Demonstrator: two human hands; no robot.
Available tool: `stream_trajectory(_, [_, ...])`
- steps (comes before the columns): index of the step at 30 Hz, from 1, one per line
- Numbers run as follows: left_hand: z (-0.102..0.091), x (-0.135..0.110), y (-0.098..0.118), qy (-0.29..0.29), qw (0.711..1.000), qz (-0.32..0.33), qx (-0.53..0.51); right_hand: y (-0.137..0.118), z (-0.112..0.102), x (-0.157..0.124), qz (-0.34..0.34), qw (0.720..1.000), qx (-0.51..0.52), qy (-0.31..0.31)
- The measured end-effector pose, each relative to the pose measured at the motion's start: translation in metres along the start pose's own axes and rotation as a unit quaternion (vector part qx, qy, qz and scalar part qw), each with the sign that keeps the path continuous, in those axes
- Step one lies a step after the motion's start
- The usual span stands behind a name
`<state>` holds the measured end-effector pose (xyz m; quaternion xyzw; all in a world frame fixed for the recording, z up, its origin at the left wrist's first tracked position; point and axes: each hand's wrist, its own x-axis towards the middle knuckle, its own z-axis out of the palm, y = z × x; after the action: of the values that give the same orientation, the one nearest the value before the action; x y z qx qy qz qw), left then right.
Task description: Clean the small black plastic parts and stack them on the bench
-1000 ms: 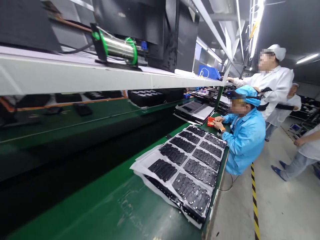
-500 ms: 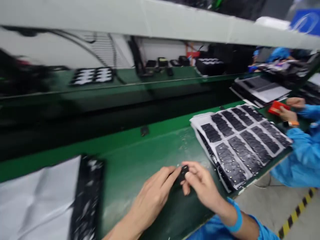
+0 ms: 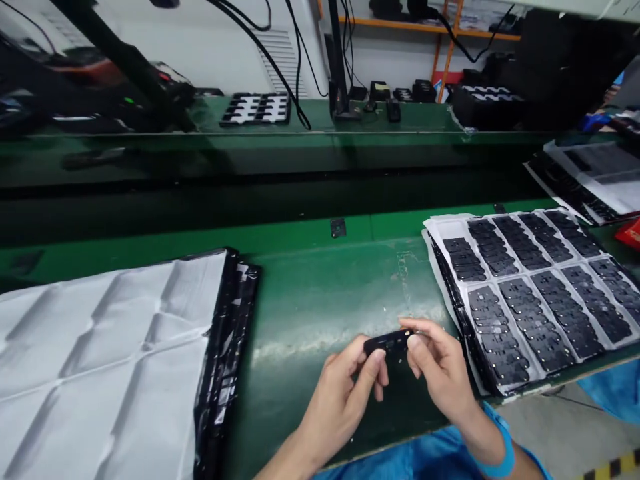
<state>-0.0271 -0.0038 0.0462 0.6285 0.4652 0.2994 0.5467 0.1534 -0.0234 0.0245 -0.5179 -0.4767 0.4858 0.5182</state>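
A small flat black plastic part [image 3: 388,342] is held over the green bench, one end in each hand. My left hand [image 3: 345,387] pinches its left end between thumb and fingers. At the other end, my right hand [image 3: 437,363] grips it with thumb and forefinger, near a small gold-coloured spot. Just right of my hands lies a tray of black parts [image 3: 500,333], set in rows on white lining. To the left is a stack of black trays [image 3: 227,373] topped by a creased white sheet [image 3: 115,360].
A small black piece [image 3: 338,228] lies on the green bench [image 3: 320,287] further back. Behind it runs a raised green shelf [image 3: 320,120] with a black-and-white tray [image 3: 256,108], a post and hanging cables [image 3: 270,50]. A red object [image 3: 629,233] shows at the right edge.
The view has swung left and down. The black part now lies lengthwise between my hands, and my left fingers have closed round its left end. The co-worker's hands have left the view.
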Motion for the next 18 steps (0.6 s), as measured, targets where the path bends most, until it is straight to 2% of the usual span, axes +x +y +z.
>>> stream_trajectory(8, [0.004,0.003,-0.011,0.029,0.993,0.067,0.091,0.005,0.009,0.01,0.026,0.999,0.019,0.043])
stream_trajectory(18, [0.004,0.005,-0.022,0.007,0.999,0.028,0.026,0.014,0.015,0.016,0.033,0.998,0.02,0.05])
